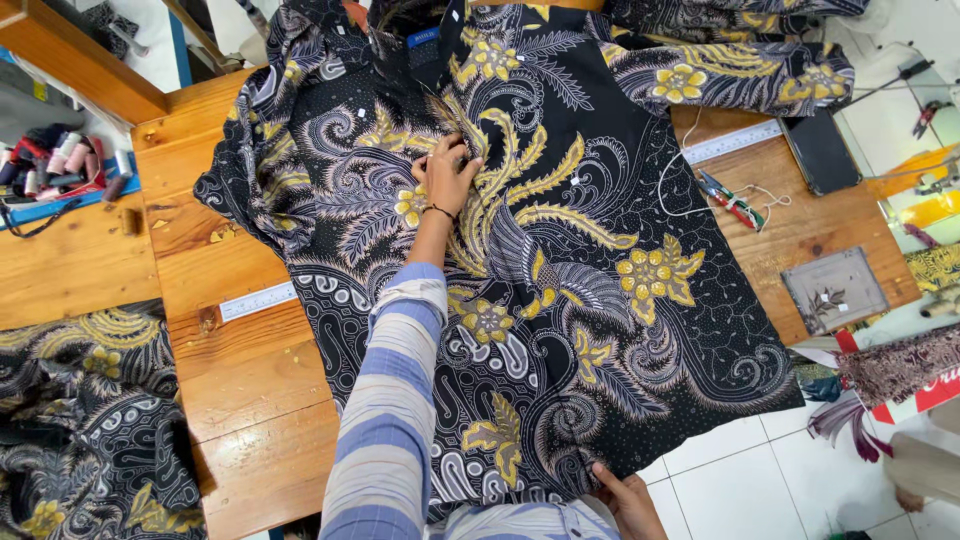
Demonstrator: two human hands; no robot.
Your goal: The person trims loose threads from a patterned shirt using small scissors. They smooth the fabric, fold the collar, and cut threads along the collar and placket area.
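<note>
Shirt (560,280): one, black batik, flat on wooden table (250,370); long axis ran collar-far to hem-near.
Left hand (445,175): fingertips pinching placket.
Right hand (630,500): gripping hem edge.
Rulers: two.

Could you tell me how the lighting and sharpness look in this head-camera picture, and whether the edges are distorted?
Head view: even, soft light, sharp on the batik shirt and left hand; right hand cropped at the bottom; wide-angle bending of the wooden table edges; some glare at far right.
</note>
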